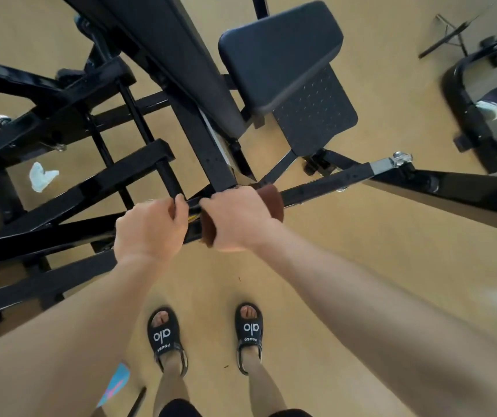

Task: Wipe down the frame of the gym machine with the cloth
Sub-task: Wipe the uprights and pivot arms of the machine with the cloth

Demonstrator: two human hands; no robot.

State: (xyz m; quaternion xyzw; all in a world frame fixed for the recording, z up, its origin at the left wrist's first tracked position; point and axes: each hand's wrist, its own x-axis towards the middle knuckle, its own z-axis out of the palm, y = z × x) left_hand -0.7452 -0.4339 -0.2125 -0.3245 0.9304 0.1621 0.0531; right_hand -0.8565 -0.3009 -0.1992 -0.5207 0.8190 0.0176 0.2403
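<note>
- our right hand (236,218) grips the brown cloth (273,203), fingers curled over it so it wraps the black frame bar (331,183) that runs across in front of us.
- our left hand (151,227) sits just beside it on the same bar, fingers and thumb closed round the metal; it seems to be there to steady us.
- the cloth shows on both sides of the right hand, folded round the top and near face of the bar; whether it reaches the underside we cannot tell.
- to do this step well, we judge the cloth should stay wrapped tight and slide along the bar toward the silver end fitting (402,159), with even pressure, then turn to catch the far face.
- the seat pad (280,52) and the long back pad (163,34) rise beyond the bar.
- a crumpled white tissue (42,176) lies on the tan floor (361,266) under the frame, and our 2 sandals (164,335) stand below.
</note>
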